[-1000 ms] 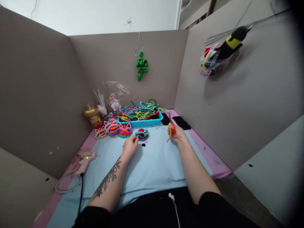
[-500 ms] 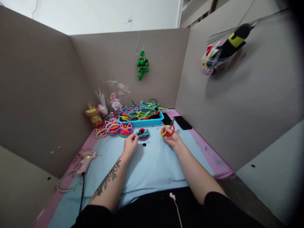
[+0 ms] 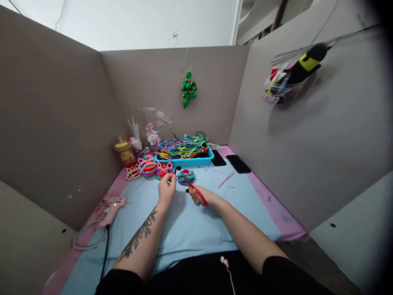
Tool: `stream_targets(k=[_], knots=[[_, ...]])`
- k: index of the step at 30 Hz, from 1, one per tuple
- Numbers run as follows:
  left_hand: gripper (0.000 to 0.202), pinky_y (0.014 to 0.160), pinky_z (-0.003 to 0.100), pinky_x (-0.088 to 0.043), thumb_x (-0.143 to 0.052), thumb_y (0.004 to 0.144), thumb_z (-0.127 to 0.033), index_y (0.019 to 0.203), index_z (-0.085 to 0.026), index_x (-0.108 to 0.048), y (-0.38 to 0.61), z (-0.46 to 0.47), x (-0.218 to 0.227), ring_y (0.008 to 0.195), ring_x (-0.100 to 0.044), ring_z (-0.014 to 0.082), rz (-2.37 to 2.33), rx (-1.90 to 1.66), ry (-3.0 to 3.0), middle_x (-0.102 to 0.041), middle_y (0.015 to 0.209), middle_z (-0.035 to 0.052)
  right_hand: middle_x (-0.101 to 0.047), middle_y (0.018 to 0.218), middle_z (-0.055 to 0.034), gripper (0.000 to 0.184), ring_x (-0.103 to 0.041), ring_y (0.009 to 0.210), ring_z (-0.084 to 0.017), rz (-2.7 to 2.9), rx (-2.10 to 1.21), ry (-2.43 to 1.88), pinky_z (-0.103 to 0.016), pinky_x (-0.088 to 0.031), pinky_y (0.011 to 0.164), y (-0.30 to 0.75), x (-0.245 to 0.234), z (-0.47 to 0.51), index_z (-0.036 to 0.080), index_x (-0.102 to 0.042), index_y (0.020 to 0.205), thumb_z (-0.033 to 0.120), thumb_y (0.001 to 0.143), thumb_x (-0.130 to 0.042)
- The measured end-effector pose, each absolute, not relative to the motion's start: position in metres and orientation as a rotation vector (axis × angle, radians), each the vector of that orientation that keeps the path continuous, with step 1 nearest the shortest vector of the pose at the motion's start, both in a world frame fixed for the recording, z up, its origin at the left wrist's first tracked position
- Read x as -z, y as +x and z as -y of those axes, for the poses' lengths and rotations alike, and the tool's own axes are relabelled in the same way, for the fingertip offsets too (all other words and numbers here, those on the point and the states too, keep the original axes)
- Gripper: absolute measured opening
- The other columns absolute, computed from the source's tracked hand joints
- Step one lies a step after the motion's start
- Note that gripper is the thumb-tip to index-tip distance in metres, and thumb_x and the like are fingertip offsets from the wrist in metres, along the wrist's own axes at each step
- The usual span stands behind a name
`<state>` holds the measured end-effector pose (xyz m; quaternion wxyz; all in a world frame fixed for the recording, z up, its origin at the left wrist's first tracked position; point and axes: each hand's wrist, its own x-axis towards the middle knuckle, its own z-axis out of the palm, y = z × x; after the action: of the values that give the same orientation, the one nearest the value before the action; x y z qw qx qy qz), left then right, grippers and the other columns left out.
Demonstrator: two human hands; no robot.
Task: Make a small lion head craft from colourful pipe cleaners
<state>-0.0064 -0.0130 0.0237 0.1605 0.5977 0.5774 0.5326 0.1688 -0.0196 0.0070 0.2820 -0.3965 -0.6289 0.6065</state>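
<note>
My left hand (image 3: 166, 191) pinches a short black pipe cleaner (image 3: 177, 169) and holds it upright over the blue mat (image 3: 190, 221). My right hand (image 3: 199, 196) grips red-handled scissors (image 3: 196, 191), whose blades point toward the black pipe cleaner. Just behind both hands lies a round teal, purple and red pipe-cleaner figure (image 3: 186, 176). A small black piece (image 3: 186, 190) lies on the mat between my hands.
A blue tray (image 3: 186, 157) heaped with coloured pipe cleaners stands at the back. Finished figures (image 3: 147, 166) sit left of it, two phones (image 3: 238, 163) right. A pink pipe cleaner (image 3: 226, 180) lies on the mat. A glue gun (image 3: 111, 205) rests at left. Cardboard walls enclose the table.
My right hand has swung the scissors from the right side in toward my left hand. A pink pipe cleaner now lies on the mat where the right hand was. My left hand lifted slightly.
</note>
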Motion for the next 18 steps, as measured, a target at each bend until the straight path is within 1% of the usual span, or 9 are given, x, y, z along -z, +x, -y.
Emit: stream_targets(k=[5,9,13,18], knots=[[0.024,0.064,0.022,-0.04,-0.044,0.083,-0.033,0.072,-0.017,-0.057,-0.002,0.015,-0.021,0.067,-0.053,0.0124,-1.574,-1.428,1.891,-0.06,0.07,0.0008,-0.036,0.053,0.0069,0.028,-0.035,0.044,-0.007,1.664,-1.636,-1.118,-0.019,-0.029,0.043,0.165,-0.001,0.014,0.02,-0.04,0.074,0.047,0.078,-0.047],[0.022,0.067,0.023,-0.039,-0.045,0.082,-0.032,0.07,-0.017,-0.056,0.004,0.018,-0.022,0.069,-0.053,0.0133,-1.523,-1.314,2.013,-0.06,0.071,0.0015,-0.041,0.057,0.0057,0.036,-0.037,0.047,-0.007,1.619,-1.596,-1.097,-0.019,-0.031,0.044,0.167,0.004,0.011,0.019,-0.043,0.077,0.055,0.077,-0.048],[0.022,0.066,0.023,-0.04,-0.045,0.083,-0.03,0.068,-0.017,-0.056,0.006,0.021,-0.024,0.069,-0.052,0.0139,-1.505,-1.273,2.052,-0.059,0.07,0.0021,-0.044,0.058,0.0049,0.043,-0.039,0.046,-0.007,1.577,-1.573,-1.089,-0.018,-0.03,0.043,0.168,0.012,0.008,0.019,-0.046,0.082,0.061,0.074,-0.049],[0.022,0.065,0.023,-0.039,-0.045,0.083,-0.031,0.069,-0.017,-0.056,0.006,0.02,-0.025,0.068,-0.052,0.0138,-1.493,-1.256,2.059,-0.059,0.069,0.0023,-0.044,0.056,0.0051,0.048,-0.039,0.043,-0.007,1.578,-1.564,-1.097,-0.018,-0.03,0.041,0.166,0.021,0.002,0.019,-0.047,0.083,0.067,0.075,-0.044]])
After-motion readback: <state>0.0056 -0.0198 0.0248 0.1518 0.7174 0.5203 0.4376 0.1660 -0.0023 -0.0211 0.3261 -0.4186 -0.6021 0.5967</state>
